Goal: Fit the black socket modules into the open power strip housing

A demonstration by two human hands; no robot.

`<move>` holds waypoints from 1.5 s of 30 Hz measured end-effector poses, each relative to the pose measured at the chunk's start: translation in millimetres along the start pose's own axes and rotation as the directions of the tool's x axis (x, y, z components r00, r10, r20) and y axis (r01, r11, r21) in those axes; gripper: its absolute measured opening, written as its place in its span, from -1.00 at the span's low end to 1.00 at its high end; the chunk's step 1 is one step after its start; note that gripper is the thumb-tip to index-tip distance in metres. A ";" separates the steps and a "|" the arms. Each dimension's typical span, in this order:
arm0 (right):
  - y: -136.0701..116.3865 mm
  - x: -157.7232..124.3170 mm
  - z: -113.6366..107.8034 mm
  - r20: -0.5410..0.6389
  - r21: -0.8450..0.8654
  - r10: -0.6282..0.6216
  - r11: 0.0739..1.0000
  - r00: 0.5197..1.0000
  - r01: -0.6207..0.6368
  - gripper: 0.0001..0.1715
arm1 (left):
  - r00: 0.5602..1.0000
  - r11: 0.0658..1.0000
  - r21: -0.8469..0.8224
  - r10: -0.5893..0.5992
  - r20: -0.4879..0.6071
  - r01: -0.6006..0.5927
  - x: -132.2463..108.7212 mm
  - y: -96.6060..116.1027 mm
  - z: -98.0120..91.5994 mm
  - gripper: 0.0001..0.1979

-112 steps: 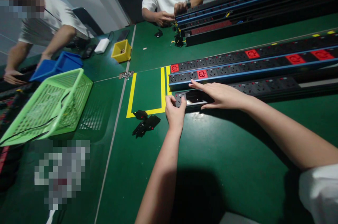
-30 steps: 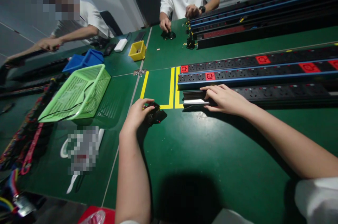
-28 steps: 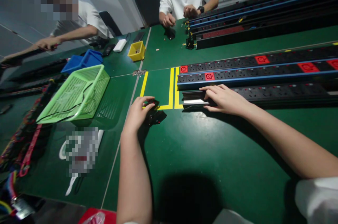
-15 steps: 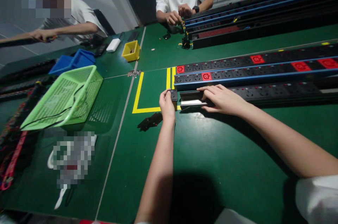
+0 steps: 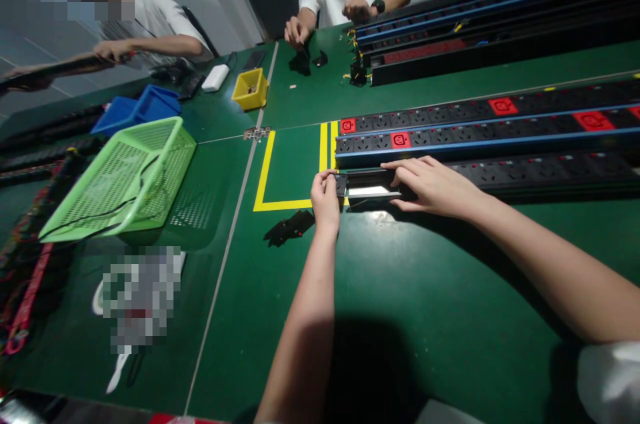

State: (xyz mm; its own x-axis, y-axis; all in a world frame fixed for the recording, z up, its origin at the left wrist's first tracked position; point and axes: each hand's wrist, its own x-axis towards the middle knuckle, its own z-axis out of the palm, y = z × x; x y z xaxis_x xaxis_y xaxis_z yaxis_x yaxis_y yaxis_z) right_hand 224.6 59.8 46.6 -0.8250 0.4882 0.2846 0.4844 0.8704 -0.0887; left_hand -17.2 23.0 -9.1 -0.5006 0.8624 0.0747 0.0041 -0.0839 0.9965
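Observation:
My left hand pinches a small black socket module at the left end of a black power strip housing. The module meets the housing's end; how far it sits inside is hard to see. My right hand is closed across the housing, thumb on the near side and fingers on the far side. Between my hands the channel shows a bright inner floor. Right of my right hand, black sockets fill the housing. Several loose black socket modules lie left of my left forearm.
Behind the housing lie power strips with blue edges and red sockets. A green basket, blue bins and a yellow bin stand left. Across the table, one co-worker's hand holds something dark; another person grips a long bar.
My left hand has brought the socket module right, from just off the housing's end up against it. The opposite co-worker's hand has moved left, away from the wired parts.

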 end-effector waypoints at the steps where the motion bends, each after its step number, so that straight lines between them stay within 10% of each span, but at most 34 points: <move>1: -0.1 0.1 0.0 -0.003 0.004 0.002 1.000 1.000 -0.002 -0.71 | 1.000 1.000 0.011 0.009 0.004 -0.009 -1.5 0.5 0.8 -0.83; 12: 0.7 0.9 0.3 0.008 0.001 0.011 1.000 1.000 -0.011 -0.72 | 0.996 0.992 0.123 0.049 -0.068 -0.041 -10.7 -2.8 3.9 -0.82; 22: 0.7 3.1 -1.1 0.011 0.041 0.023 0.999 1.000 -0.023 -0.71 | 0.970 0.896 0.374 0.238 0.052 -0.240 -17.8 -1.1 8.1 -0.59; 39: 1.4 3.3 2.7 0.014 0.056 0.055 0.997 0.998 -0.056 -0.63 | 0.959 0.819 0.502 0.208 0.190 -0.277 -22.9 3.7 5.5 -0.53; 45: 1.9 2.8 3.6 0.008 0.078 0.065 0.995 0.998 -0.066 -0.48 | 0.960 0.922 0.313 0.159 0.230 -0.227 -21.6 -2.5 5.6 -0.43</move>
State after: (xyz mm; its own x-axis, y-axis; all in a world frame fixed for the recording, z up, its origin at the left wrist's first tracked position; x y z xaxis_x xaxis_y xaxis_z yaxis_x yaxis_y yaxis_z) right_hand 222.1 63.1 43.7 -0.7941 0.5443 0.2706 0.5131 0.8389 -0.1817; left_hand -1.5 7.3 -12.9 -0.2809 0.9296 0.2387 0.3887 -0.1172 0.9139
